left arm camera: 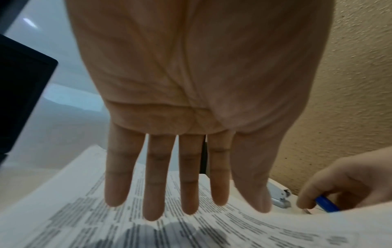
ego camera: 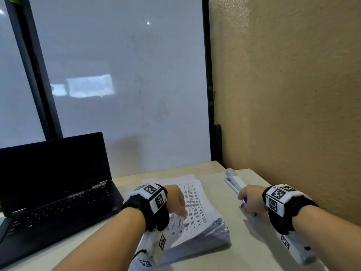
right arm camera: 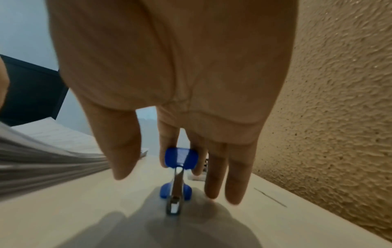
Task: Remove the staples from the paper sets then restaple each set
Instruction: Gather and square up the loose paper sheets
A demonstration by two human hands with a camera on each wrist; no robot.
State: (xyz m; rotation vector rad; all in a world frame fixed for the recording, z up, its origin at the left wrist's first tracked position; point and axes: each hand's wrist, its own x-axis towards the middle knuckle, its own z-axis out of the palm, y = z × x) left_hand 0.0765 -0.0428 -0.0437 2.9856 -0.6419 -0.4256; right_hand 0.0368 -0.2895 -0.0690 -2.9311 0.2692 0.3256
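Note:
A thick stack of printed paper sets lies on the desk. My left hand is spread flat just over its top sheet, fingers straight and holding nothing. To the right of the stack, a blue staple remover rests on the desk with its metal jaws toward the wrist. My right hand is over it: the index and middle fingertips touch its upper blue pad, while the thumb stands apart to the left. A white stapler lies just beyond the right hand.
An open black laptop sits at the left of the desk, close to the stack. A textured tan wall runs along the right edge. A frosted glass panel stands behind the desk.

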